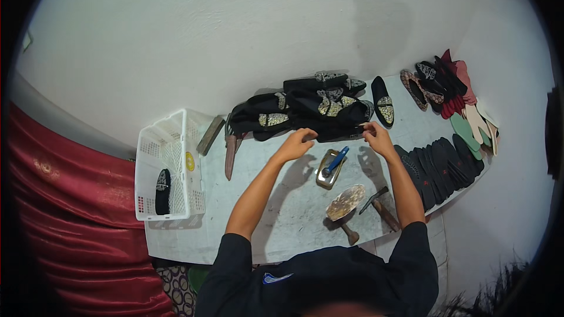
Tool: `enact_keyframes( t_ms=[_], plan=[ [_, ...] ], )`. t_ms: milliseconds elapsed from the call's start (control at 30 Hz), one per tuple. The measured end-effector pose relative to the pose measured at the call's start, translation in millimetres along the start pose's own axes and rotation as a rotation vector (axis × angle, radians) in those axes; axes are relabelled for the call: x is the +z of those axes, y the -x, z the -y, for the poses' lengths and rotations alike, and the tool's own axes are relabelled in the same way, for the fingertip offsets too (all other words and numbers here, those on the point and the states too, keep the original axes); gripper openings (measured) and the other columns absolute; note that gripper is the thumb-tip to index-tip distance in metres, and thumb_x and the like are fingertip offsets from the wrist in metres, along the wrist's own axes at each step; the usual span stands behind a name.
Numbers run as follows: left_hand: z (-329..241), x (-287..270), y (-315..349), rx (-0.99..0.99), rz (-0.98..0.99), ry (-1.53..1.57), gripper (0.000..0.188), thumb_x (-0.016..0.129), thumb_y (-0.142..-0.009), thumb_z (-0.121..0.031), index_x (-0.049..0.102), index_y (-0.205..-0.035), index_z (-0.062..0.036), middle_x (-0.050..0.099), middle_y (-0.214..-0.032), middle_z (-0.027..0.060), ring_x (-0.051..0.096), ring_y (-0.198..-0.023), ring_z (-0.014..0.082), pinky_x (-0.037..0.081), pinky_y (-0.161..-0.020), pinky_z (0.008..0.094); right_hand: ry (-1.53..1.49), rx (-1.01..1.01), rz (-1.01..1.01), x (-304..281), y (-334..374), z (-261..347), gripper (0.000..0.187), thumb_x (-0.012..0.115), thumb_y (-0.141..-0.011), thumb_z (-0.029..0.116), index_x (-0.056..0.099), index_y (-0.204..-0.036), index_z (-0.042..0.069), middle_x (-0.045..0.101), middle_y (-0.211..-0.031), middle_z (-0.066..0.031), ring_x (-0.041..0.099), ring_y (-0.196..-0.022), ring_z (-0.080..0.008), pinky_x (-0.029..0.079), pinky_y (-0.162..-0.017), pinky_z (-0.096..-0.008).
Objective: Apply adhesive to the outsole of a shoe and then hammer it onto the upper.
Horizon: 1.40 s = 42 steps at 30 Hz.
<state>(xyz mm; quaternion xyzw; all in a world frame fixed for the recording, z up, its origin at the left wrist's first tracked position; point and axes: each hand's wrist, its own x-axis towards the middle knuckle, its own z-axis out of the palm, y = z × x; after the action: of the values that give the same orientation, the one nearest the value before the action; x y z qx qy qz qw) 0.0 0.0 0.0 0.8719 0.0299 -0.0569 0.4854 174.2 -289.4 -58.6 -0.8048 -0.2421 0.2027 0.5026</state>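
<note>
My left hand (298, 144) is closed, its fingers bent in toward the front edge of a heap of black shoe uppers (255, 108) with glittery patches. To its right, my right hand (379, 139) has thumb and fingers drawn together at the heap's right front end. Dark fabric lies between the two hands, and what their fingertips grip is too small to make out. In front of the hands, a blue-handled tool (339, 158) lies across a small metal tin (325, 177). One black shoe (382, 100) with a glittery front stands right of the heap.
A white plastic basket (197, 199) holding a dark shoe stands at the table's left. Near me lie a crusted oval dish (345, 202), a wooden handle (351, 235) and a hammer (374, 199). Rows of black soles (443, 167), green insoles (464, 132) and other shoes (414, 89) fill the right.
</note>
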Motion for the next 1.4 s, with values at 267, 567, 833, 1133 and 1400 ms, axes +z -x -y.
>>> enact_keyframes(
  t_ms=[267,567,833,1133,1400],
  plan=[
    [-44,79,-86,-0.12,0.02,0.325,0.041,0.062,-0.084,-0.01,0.057,-0.124,-0.0049,0.059,-0.121,0.0075,0.056,-0.111,0.0178,0.046,-0.086,0.0305,-0.126,-0.065,-0.12,34,-39,-5,0.052,0.071,-0.08,0.014,0.054,-0.128,0.006,0.065,-0.072,-0.0106,0.065,-0.062,-0.0176,0.051,-0.06,-0.0326],
    [-49,73,-68,-0.399,0.01,0.64,0.057,0.046,-0.096,-0.053,0.046,-0.133,-0.0094,0.051,-0.134,0.01,0.055,-0.119,0.0216,0.043,-0.096,0.0428,0.003,-0.335,-0.382,26,-29,17,0.031,0.073,-0.081,0.013,0.062,-0.103,-0.006,0.063,-0.064,-0.0084,0.062,-0.056,-0.0132,0.047,-0.051,-0.0282],
    [-112,69,-14,-0.048,0.176,1.244,0.095,0.034,-0.083,-0.082,0.045,-0.137,-0.0037,0.059,-0.127,0.014,0.054,-0.122,0.0256,0.041,-0.1,0.0452,0.048,-0.617,-0.174,-6,93,139,0.026,0.07,-0.074,0.009,0.063,-0.095,-0.004,0.061,-0.088,-0.0144,0.064,-0.079,-0.0284,0.051,-0.073,-0.0337],
    [-133,73,81,0.208,-0.086,1.187,0.061,0.066,-0.082,-0.018,0.043,-0.136,-0.0019,0.061,-0.112,0.012,0.062,-0.105,0.0257,0.051,-0.094,0.0402,0.357,-0.765,0.06,15,196,162,0.031,0.065,-0.073,0.005,0.067,-0.104,0.004,0.06,-0.108,-0.0133,0.062,-0.094,-0.0321,0.052,-0.082,-0.0376],
    [-129,112,146,0.312,-0.317,0.655,0.066,0.073,-0.07,-0.006,0.042,-0.129,-0.0034,0.059,-0.112,0.0086,0.059,-0.102,0.0193,0.048,-0.091,0.0322,-0.552,-0.221,0.303,23,244,169,0.034,0.055,-0.097,0.022,0.055,-0.123,0.0,0.067,-0.103,-0.0121,0.064,-0.084,-0.0186,0.051,-0.072,-0.0279]
  ],
)
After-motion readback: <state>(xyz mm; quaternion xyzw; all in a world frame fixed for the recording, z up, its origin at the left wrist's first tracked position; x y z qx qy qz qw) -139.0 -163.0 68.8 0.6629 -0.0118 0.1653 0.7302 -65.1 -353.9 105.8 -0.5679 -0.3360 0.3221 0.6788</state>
